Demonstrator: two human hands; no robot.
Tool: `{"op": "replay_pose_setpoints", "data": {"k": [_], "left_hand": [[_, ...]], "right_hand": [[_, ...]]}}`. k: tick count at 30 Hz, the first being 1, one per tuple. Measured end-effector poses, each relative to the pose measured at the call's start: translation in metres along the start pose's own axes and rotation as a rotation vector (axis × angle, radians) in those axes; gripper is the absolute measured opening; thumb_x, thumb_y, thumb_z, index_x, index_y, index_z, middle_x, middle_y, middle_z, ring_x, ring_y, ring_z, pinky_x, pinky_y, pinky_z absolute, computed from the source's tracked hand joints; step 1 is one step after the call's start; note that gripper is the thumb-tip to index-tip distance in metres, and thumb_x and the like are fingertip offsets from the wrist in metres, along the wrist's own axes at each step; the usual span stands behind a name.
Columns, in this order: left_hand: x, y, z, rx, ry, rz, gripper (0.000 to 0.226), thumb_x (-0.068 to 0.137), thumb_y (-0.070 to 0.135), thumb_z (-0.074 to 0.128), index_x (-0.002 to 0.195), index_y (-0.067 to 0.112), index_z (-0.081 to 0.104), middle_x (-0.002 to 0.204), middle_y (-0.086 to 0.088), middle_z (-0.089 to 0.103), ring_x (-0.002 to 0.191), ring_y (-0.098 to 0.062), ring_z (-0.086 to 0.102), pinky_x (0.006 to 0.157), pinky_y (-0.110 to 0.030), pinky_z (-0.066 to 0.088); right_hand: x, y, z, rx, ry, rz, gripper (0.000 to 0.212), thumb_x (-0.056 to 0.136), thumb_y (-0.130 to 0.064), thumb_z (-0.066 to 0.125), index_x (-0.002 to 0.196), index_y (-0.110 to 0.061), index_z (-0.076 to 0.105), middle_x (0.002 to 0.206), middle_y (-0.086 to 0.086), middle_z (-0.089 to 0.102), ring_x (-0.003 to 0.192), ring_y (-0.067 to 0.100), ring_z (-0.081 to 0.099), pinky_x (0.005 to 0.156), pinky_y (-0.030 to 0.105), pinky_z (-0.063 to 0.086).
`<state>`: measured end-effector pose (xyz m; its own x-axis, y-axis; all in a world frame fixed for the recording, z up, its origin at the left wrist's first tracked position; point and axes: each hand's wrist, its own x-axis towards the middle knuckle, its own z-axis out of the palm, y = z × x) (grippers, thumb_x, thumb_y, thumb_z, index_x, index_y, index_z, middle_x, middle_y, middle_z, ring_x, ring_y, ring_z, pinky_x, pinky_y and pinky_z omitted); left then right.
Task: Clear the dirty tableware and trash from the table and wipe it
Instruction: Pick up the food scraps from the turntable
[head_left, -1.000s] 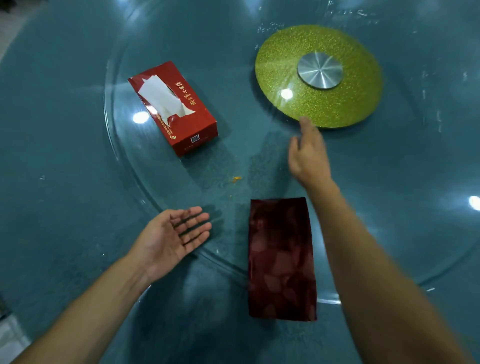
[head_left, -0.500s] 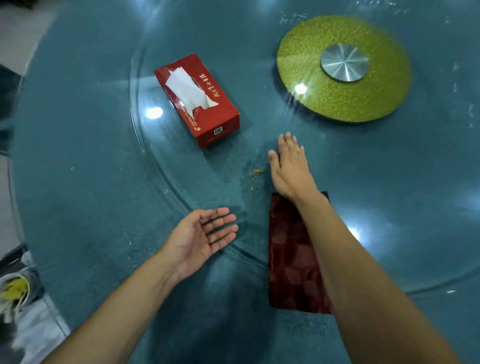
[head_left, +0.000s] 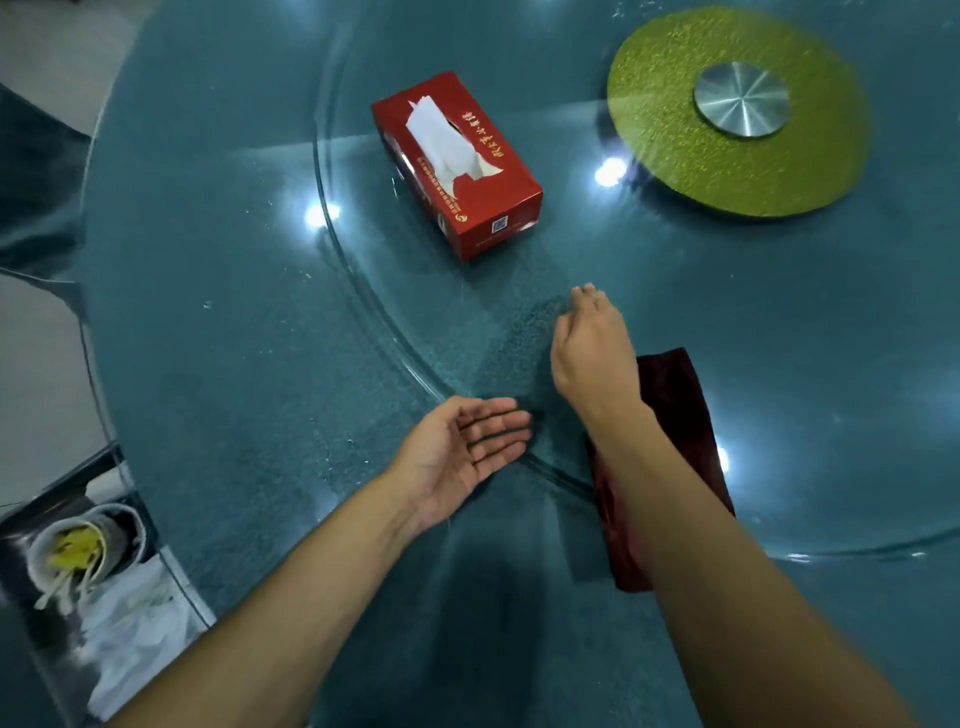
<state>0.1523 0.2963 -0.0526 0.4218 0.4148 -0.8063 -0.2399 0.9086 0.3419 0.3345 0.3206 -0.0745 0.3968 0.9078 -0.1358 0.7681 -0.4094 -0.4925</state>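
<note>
My right hand (head_left: 592, 353) reaches over the glass turntable (head_left: 363, 322), fingers held together with their tips down on the glass. The small orange crumb seen earlier is hidden. My left hand (head_left: 462, 452) lies palm up with straight fingers at the turntable's rim, just left of and below the right hand, holding nothing. A dark red folded cloth (head_left: 680, 410) lies across the rim, partly under my right forearm. The round teal table (head_left: 218, 364) carries all of this.
A red tissue box (head_left: 457, 161) with a tissue sticking out stands on the turntable beyond my hands. A glittery green disc (head_left: 675, 150) with a metal hub lies at the back right. Off the table's left edge stands a bin (head_left: 78, 551) with trash and a white bag (head_left: 135, 623).
My right hand drew back from the green disc toward me, over the crumb spot, and closer to the left hand. The left hand stayed palm up. The view shifted left.
</note>
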Motion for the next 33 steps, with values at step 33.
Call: {"op": "replay_pose_setpoints", "data": {"k": [33], "left_hand": [[0.029, 0.022, -0.051, 0.023, -0.176, -0.22, 0.064, 0.105, 0.036, 0.019, 0.115, -0.01, 0.061, 0.111, -0.028, 0.067, 0.101, -0.034, 0.066, 0.091, -0.045, 0.053]], "right_hand": [[-0.11, -0.039, 0.043, -0.251, -0.147, -0.258, 0.056, 0.096, 0.004, 0.044, 0.151, 0.007, 0.032, 0.159, 0.026, 0.029, 0.15, 0.036, 0.024, 0.119, 0.03, 0.01]]}}
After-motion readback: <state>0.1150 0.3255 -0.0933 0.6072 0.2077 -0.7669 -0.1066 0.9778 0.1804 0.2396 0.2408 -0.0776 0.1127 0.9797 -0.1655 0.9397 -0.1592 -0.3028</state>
